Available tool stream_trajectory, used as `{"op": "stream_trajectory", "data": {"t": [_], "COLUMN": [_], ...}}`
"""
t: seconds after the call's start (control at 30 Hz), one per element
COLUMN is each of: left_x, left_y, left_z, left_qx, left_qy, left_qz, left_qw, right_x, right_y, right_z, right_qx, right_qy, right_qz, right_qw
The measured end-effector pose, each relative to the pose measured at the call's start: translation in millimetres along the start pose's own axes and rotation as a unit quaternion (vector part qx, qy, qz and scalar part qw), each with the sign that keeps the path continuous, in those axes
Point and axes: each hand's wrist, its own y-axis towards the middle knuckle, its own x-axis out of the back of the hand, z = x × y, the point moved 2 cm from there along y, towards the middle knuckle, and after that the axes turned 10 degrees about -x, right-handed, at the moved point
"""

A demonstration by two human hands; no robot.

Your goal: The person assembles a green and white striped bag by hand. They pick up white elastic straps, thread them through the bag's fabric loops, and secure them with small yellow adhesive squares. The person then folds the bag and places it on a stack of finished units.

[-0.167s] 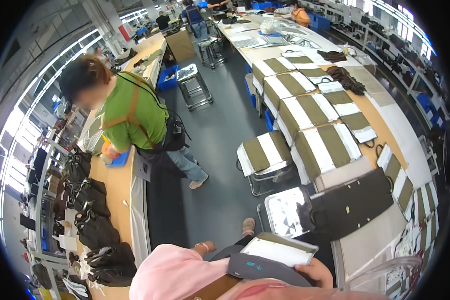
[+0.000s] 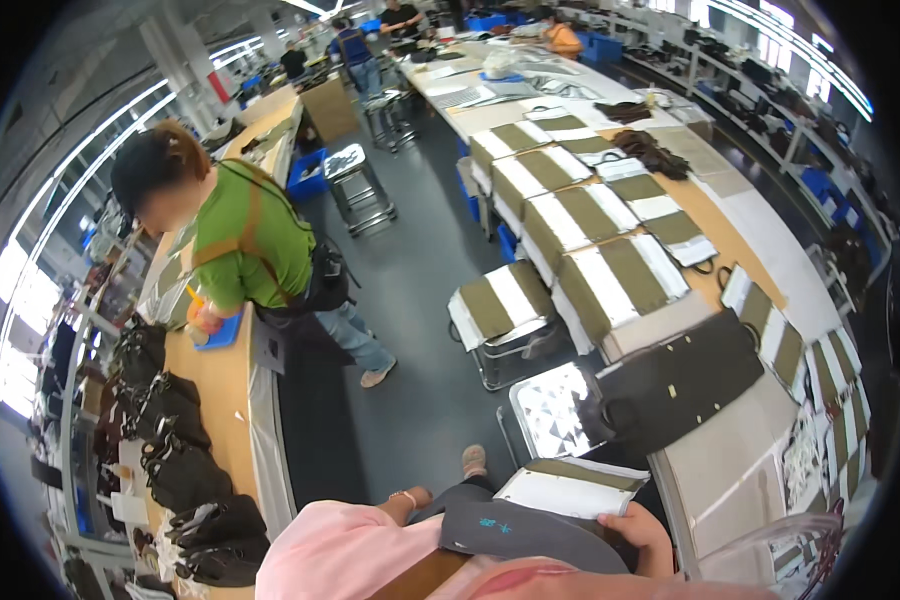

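Right hand [image 2: 628,530]: fingers closed on the right end of a white-and-olive cloth piece [image 2: 560,490], held tilted above the lap, just over the grey apron [image 2: 520,530]. Left hand [image 2: 420,497]: low by the dark trousers, bracelet at the wrist; partly hidden, cannot tell whether its fingers are spread or curled.

Just ahead of the cloth piece, 1 shiny-topped stool [image 2: 550,405]. Dark panel [image 2: 685,370] flat on the right-hand table [image 2: 710,490], near end reaching the stool. Beyond it, 4 olive-and-white stacks [image 2: 610,280] in a row along the table edge. A 2nd stool [image 2: 500,365] bears another olive-and-white piece [image 2: 500,305].

Left: 1 co-worker in a green shirt [image 2: 255,235] at a bench [image 2: 220,400]; dark bags [image 2: 180,475] lined along it.
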Motion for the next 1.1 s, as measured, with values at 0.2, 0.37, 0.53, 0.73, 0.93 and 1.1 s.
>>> {"op": "stream_trajectory", "data": {"t": [0.2, 0.37, 0.53, 0.73, 0.93, 1.1], "left_x": [122.2, 270.7, 341.4, 332.5, 313.7, 323.0], "left_y": [4.1, -118.1, -337.2, -420.9, -417.7, -428.8], "left_z": [-112.4, -265.0, -324.3, -333.9, -327.6, -313.1], "left_qx": [-0.122, -0.419, -0.729, -0.832, -0.829, -0.681], "left_qy": [-0.108, -0.415, -0.348, -0.238, -0.226, -0.305], "left_qz": [-0.187, -0.143, 0.135, 0.344, 0.445, 0.577], "left_qw": [0.969, 0.795, 0.574, 0.365, 0.250, 0.333], "right_x": [-25.9, -72.8, -120.2, -175.7, -200.4, -213.9], "right_y": [-43.4, -39.5, -48.4, -67.4, -88.5, -91.7], "right_z": [-28.9, -36.0, -6.7, 4.3, -18.1, -11.1], "right_qx": [-0.011, 0.083, 0.193, 0.266, 0.237, 0.218], "right_qy": [0.082, 0.314, 0.424, 0.468, 0.456, 0.457], "right_qz": [-0.188, -0.330, -0.437, -0.419, -0.475, -0.503], "right_qw": [0.979, 0.887, 0.769, 0.731, 0.714, 0.700]}}
